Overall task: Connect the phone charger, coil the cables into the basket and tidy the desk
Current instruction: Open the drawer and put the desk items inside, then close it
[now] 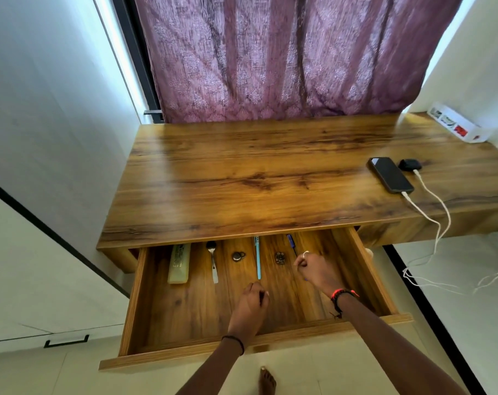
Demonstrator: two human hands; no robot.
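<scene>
Head view: my hands in open drawer (364, 269), left hand (249, 305) curled round something small and dark, right hand (317, 269) pinching thin item; phone (390, 174) on table (242, 172), white cable (430, 215) plugged in, limp, light, trailing to floor; grip near plug

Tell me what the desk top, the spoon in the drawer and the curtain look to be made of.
Desk top: wood or wood-look laminate, glossy; bold grain under a sheen of window light.
Spoon: likely metal; grey, with a bright glint on its bowl.
Curtain: woven fabric, mauve, matt; it hangs in soft folds with a pale repeating motif.
</scene>
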